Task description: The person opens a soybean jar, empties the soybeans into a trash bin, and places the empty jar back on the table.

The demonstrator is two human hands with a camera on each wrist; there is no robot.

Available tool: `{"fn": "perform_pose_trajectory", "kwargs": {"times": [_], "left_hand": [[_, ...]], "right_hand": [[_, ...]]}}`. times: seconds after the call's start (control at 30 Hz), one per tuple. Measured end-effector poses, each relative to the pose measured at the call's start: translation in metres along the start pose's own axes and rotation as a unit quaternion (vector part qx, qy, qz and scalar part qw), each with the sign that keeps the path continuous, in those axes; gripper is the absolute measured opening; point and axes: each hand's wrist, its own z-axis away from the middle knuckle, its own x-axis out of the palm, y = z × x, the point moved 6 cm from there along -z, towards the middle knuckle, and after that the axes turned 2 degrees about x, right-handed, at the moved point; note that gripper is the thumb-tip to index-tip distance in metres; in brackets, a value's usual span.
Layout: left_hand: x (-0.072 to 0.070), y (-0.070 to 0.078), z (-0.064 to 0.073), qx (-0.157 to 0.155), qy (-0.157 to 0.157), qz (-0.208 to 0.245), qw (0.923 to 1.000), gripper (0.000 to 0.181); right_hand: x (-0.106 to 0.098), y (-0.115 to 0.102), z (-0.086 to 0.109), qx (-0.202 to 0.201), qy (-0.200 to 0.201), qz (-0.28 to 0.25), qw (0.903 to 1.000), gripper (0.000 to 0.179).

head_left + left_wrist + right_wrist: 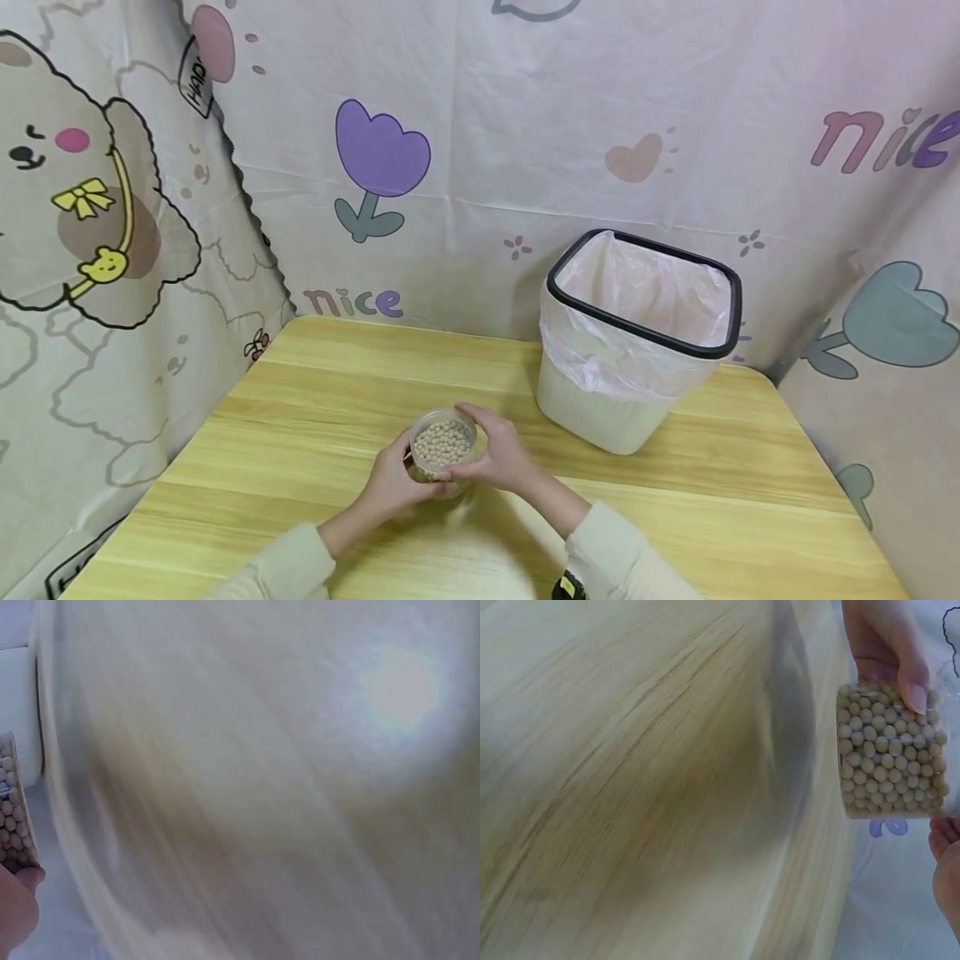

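A clear plastic jar (442, 446) filled with round beige soybean-like pellets is held up over the table between both hands. My left hand (393, 479) grips it round the left side, its thumb across the near side. On the right, my right hand (501, 450) holds the clear rim, thumb at the front and fingers at the back. Whether a clear lid covers the mouth I cannot tell. In the right wrist view the jar (892, 750) lies sideways in the picture, with a thumb pressed on it. Only an edge of the jar (13, 810) shows in the left wrist view.
A white bin (600, 408) with a black rim and a pinkish liner stands at the back right of the wooden table (300, 417). Printed cloth (480, 167) hangs behind and at both sides. A small black object (568, 586) sits by the right sleeve.
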Motion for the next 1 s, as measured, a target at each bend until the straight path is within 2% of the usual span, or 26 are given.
{"fn": "perform_pose_trajectory", "kwargs": {"times": [0.23, 0.47, 0.6, 0.7, 0.8, 1.0], "left_hand": [[0.001, 0.009, -0.003, 0.009, 0.018, -0.006, 0.9998, 0.086], [0.008, 0.015, -0.006, 0.033, 0.031, -0.002, 0.999, 0.083], [0.012, 0.02, -0.003, 0.065, 0.027, 0.015, 0.9974, 0.08], [0.014, 0.023, -0.002, 0.088, 0.024, 0.02, 0.9956, 0.078], [0.013, 0.025, -0.002, 0.103, 0.019, 0.02, 0.9943, 0.078], [0.011, 0.032, -0.004, 0.125, 0.002, 0.004, 0.9921, 0.079]], "right_hand": [[-0.005, -0.006, 0.002, -0.025, 0.022, 0.013, 0.9993, 0.085], [-0.007, -0.008, 0.005, 0.011, 0.025, -0.013, 0.9995, 0.091], [-0.007, -0.01, 0.007, 0.028, 0.028, -0.028, 0.9988, 0.09], [-0.01, -0.013, 0.008, 0.02, 0.038, -0.027, 0.9987, 0.087], [-0.014, -0.015, 0.008, 0.006, 0.051, -0.024, 0.9984, 0.085], [-0.019, -0.019, 0.008, 0.004, 0.057, -0.039, 0.9976, 0.084]]}}
